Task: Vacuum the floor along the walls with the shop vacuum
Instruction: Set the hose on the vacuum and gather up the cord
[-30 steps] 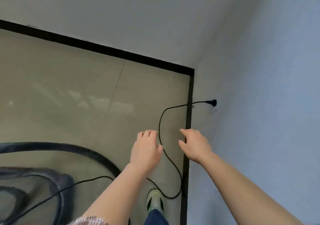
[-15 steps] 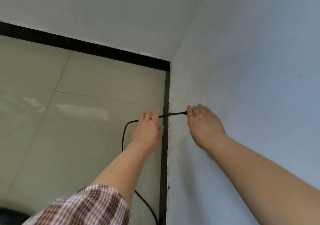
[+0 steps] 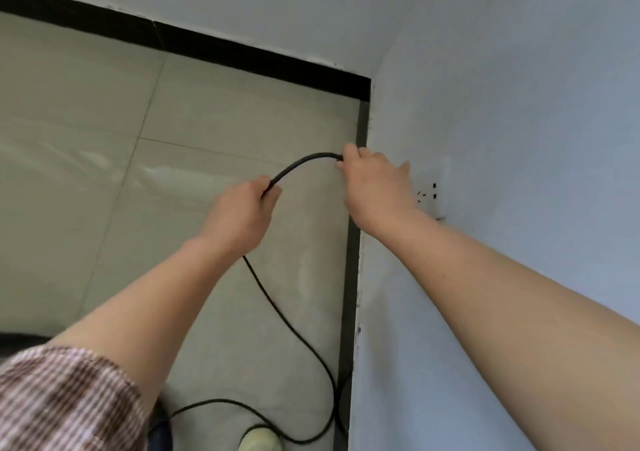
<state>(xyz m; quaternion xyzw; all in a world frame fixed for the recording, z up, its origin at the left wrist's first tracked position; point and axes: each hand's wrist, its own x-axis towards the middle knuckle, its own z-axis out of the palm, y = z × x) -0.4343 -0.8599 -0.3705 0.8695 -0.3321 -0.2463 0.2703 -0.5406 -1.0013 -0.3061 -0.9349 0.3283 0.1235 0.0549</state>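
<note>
Both hands hold the black power cord (image 3: 301, 163). The left hand (image 3: 239, 215) grips it lower down, I think to give slack, and the right hand (image 3: 375, 187) is closed round its end, with the plug hidden inside. The wall socket (image 3: 429, 194), at 3 o'clock from that hand, shows bare holes. The cord falls toward 6 o'clock and loops beside a shoe (image 3: 259, 442), where a foot could catch it. The shop vacuum is not clearly seen; a dark shape (image 3: 17, 341) at 8 o'clock may belong to it.

Room corner. Two pale blue-grey walls (image 3: 519, 69) meet beyond the fingers (image 3: 360, 159) of the right hand (image 3: 375, 187); a black baseboard (image 3: 242, 52) edges the glossy beige tiled floor (image 3: 86, 104). Wall socket (image 3: 429, 194) just right of those fingers. Soft glare on tiles.
</note>
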